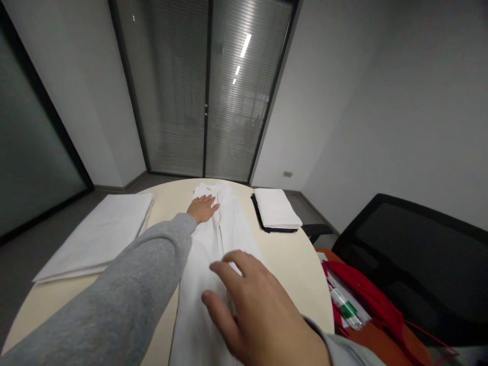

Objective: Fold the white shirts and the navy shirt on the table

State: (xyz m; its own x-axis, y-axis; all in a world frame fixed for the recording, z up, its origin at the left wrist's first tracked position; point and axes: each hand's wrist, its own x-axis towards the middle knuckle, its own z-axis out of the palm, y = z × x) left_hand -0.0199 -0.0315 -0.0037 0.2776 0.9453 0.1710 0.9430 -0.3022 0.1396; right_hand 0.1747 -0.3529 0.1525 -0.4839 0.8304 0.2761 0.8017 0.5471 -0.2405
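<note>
A long white cloth garment (206, 284) stretches down the middle of the round table, from its far edge toward me; its near end runs out of view. It has a seam or fold along its length and looks like trousers, though I cannot be sure. My left hand (203, 207) lies flat on its far part with the fingers spread. Over the nearer part is my right hand (255, 300), fingers apart and slightly bent, with nothing in it. Whether the right hand touches the cloth I cannot tell.
A large folded white cloth (102, 229) lies on the table (301, 274) at the left. At the right is a folded white cloth (275, 207) on a dark one. Beside the table, a black mesh chair (415, 254) and an orange seat hold a red bag (366, 290) and clear bottle (348, 310).
</note>
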